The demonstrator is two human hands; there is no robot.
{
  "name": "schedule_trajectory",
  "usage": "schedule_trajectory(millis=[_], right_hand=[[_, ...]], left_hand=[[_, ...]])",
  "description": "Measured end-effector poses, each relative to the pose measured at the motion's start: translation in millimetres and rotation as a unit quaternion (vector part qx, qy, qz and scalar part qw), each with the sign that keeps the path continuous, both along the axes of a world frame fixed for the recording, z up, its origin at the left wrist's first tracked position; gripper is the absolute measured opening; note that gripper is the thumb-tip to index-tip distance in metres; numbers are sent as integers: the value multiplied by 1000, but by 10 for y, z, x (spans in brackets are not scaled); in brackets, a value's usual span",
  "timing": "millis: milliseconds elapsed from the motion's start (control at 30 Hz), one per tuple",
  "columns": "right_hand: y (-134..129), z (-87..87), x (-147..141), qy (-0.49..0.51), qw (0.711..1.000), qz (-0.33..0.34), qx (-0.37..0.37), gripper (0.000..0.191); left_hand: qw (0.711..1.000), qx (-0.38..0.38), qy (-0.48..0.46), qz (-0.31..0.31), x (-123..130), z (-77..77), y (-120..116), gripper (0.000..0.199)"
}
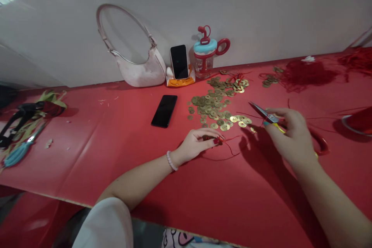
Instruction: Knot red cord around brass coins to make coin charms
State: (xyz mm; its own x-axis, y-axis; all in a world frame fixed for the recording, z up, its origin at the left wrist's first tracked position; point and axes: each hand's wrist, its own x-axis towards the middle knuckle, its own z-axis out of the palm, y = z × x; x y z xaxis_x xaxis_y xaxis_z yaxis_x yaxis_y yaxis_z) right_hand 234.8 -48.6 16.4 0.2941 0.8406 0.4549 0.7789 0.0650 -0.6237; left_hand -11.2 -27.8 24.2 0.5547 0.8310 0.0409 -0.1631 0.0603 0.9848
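My left hand (pixel 197 144) rests on the red table, its fingers pinching a knotted red cord (pixel 229 138) with a coin at the fingertips. The cord's loose ends trail to the right. My right hand (pixel 290 133) is wrapped around scissors (pixel 266 114) with red and yellow handles, held near the pivot. Their blades look closed and point up and left. Many brass coins with centre holes (pixel 213 102) lie in a loose pile beyond my hands.
A black phone (pixel 164 111) lies left of the coins. Behind stand a pale handbag (pixel 142 71), an upright phone (pixel 179 62) and a cup (pixel 205 60). Red cord heaps (pixel 308 74) lie back right, a red spool (pixel 360 121) at right, blue-handled scissors (pixel 19 154) at left.
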Motion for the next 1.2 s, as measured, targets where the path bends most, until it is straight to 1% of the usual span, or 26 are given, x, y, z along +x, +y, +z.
schedule_trajectory(millis=[33, 67, 100, 133, 167, 200, 233, 267, 300, 333, 400, 467, 500, 567, 633, 733, 800, 867, 933, 1000, 1100, 1133, 1200], right_hand=[[-37, 51, -56, 59, 996, 62, -24, 23], [-81, 106, -117, 122, 978, 143, -86, 20], [-129, 161, -179, 177, 946, 223, -158, 22], [-178, 212, -241, 213, 895, 315, -231, 25], [-224, 255, -299, 231, 833, 403, -302, 28], [-263, 286, -352, 237, 772, 468, -359, 32], [-293, 304, -398, 238, 732, 504, -392, 37], [-311, 309, -436, 238, 717, 512, -408, 43], [-317, 303, -463, 239, 719, 505, -414, 48], [-314, 288, -479, 242, 732, 487, -410, 49], [-286, 239, -484, 256, 779, 429, -378, 48], [-252, 186, -467, 271, 827, 363, -333, 51], [-240, 164, -459, 273, 843, 339, -317, 55], [-228, 133, -458, 252, 857, 325, -310, 59], [-231, 117, -480, 194, 858, 343, -329, 52], [-246, 114, -535, 100, 860, 367, -340, 31], [-253, 127, -559, 65, 861, 381, -329, 20], [-256, 155, -556, 57, 862, 400, -305, 13], [-255, 190, -523, 78, 862, 413, -283, 9], [-252, 221, -466, 130, 859, 408, -281, 9], [-254, 254, -356, 235, 856, 358, -290, 18], [-258, 264, -318, 272, 857, 338, -280, 21], [-275, 287, -244, 343, 854, 313, -235, 22]], left_hand=[[1000, 2, 6, 7, 0, -4, 3, 26], [1000, 6, 11, 15, 0, -8, 5, 27], [1000, 10, 14, 24, 1, -12, 7, 27], [999, 13, 14, 33, 1, -15, 9, 27], [999, 15, 13, 38, 2, -18, 10, 26], [999, 15, 13, 41, 2, -20, 11, 26], [999, 16, 15, 43, 1, -22, 11, 25], [999, 16, 17, 45, 0, -24, 11, 24], [999, 16, 19, 46, -1, -26, 12, 23], [999, 17, 21, 47, -2, -28, 12, 23], [998, 17, 20, 51, -4, -36, 13, 22], [998, 11, 17, 54, -2, -46, 14, 22], [998, 8, 16, 54, 0, -51, 14, 22], [999, 6, 14, 52, 5, -55, 14, 21], [999, 14, 12, 51, 8, -54, 13, 20], [998, 21, 14, 57, 7, -47, 11, 20], [997, 27, 23, 68, 5, -44, 11, 19], [995, 40, 37, 86, 5, -47, 14, 19], [991, 50, 54, 113, 7, -59, 22, 18], [985, 44, 69, 149, 8, -82, 36, 18], [973, 32, 81, 212, 4, -135, 63, 18], [970, 32, 81, 225, 2, -154, 73, 18], [967, 34, 77, 240, -2, -187, 89, 17]])
